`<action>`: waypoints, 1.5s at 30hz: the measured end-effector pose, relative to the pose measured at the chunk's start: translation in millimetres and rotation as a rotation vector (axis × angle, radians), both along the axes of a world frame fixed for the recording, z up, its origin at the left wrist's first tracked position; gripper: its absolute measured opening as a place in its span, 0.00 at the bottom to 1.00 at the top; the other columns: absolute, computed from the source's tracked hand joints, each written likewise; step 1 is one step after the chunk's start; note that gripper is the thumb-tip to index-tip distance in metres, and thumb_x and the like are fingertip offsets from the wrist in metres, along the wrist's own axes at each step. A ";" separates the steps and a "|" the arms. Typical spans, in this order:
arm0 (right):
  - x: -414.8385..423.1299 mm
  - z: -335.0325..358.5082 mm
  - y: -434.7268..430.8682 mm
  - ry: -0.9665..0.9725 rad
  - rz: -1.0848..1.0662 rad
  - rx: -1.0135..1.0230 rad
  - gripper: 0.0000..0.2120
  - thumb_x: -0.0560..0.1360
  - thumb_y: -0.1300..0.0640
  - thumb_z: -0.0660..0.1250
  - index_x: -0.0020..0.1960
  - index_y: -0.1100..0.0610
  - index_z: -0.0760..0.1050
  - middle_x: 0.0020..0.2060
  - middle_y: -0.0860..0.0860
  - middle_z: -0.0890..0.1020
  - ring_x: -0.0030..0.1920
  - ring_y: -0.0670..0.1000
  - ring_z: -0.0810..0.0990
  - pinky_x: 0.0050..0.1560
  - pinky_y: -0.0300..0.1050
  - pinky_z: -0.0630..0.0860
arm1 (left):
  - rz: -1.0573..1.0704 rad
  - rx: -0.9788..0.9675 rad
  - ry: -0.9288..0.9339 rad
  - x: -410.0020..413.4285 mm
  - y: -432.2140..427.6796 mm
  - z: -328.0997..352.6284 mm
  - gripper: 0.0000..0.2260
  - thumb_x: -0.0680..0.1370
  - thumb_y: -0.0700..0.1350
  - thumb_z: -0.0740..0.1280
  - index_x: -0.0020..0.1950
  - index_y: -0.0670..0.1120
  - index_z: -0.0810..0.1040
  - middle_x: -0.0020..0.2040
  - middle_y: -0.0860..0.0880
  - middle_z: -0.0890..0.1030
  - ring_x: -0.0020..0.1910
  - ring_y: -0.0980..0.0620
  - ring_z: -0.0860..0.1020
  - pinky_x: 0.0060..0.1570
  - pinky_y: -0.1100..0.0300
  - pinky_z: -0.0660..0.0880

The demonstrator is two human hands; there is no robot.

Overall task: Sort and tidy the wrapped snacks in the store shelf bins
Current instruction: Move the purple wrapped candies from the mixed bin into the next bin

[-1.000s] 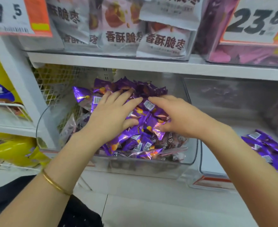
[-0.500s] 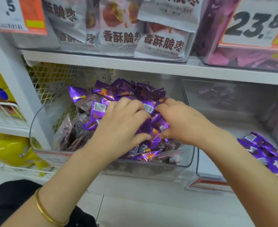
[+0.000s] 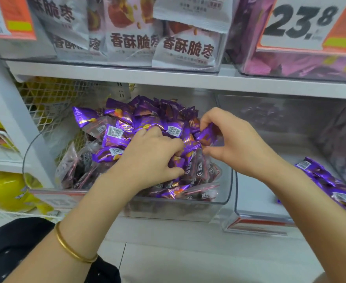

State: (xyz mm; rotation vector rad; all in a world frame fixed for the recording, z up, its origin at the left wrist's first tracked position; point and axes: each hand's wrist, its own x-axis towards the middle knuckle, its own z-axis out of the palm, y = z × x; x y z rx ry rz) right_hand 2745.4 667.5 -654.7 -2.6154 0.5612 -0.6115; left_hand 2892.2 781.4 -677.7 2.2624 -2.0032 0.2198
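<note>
**Spotter:** Your left hand [image 3: 153, 158] is down in the heap of purple wrapped snacks [image 3: 145, 119], knuckles up. The fingers [image 3: 171, 142] are curled tight into the wrappers, so that's a handful gripped.

**Caller:** And your right hand [image 3: 235, 146]?

**Spotter:** Curled as well. Its fingertips [image 3: 205, 119] hook over the top of a purple packet [image 3: 205, 134] and the thumb sits below it. You've got that packet pinched between them, at the right edge of the heap, just beside your left knuckles.

**Caller:** Where's the heap sitting?

**Spotter:** In the clear bin [image 3: 180, 209] on the lower shelf, piled high toward the back. At the front and left lie dark snacks in see-through wrappers [image 3: 80, 168], mixed in with the purple ones.

**Caller:** And next door?

**Spotter:** A second clear bin [image 3: 255, 201] just to the right, with more purple packs [image 3: 335, 186] along its right side, well apart from both your hands.

**Caller:** Anything else in shot?

**Spotter:** A gold bangle [image 3: 72, 250] on your left forearm. On the shelf above, white bags [image 3: 184, 48] and a price card reading 23.8 [image 3: 300, 23].
</note>
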 end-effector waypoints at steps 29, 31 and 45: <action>-14.5 7.8 2.9 -0.304 0.104 0.629 0.16 0.69 0.68 0.71 0.49 0.53 0.72 0.43 0.55 0.82 0.39 0.48 0.79 0.42 0.40 0.78 | 0.150 -0.437 1.386 7.4 5.8 12.5 0.12 0.76 0.34 0.65 0.55 0.47 0.70 0.52 0.45 0.78 0.37 0.49 0.81 0.43 0.53 0.81; -14.5 8.6 4.7 -0.319 0.091 0.667 0.16 0.70 0.68 0.70 0.50 0.52 0.71 0.44 0.57 0.82 0.38 0.50 0.78 0.35 0.39 0.77 | 0.085 -0.434 1.402 1.7 4.7 13.5 0.11 0.76 0.32 0.64 0.54 0.46 0.72 0.47 0.47 0.79 0.38 0.52 0.80 0.42 0.57 0.81; -17.7 8.1 4.9 -0.344 0.056 0.749 0.13 0.68 0.70 0.71 0.45 0.56 0.74 0.36 0.49 0.83 0.38 0.47 0.80 0.44 0.38 0.77 | -0.095 -0.391 1.832 -9.6 -1.1 12.5 0.14 0.69 0.35 0.70 0.53 0.44 0.77 0.54 0.42 0.80 0.48 0.49 0.80 0.48 0.57 0.79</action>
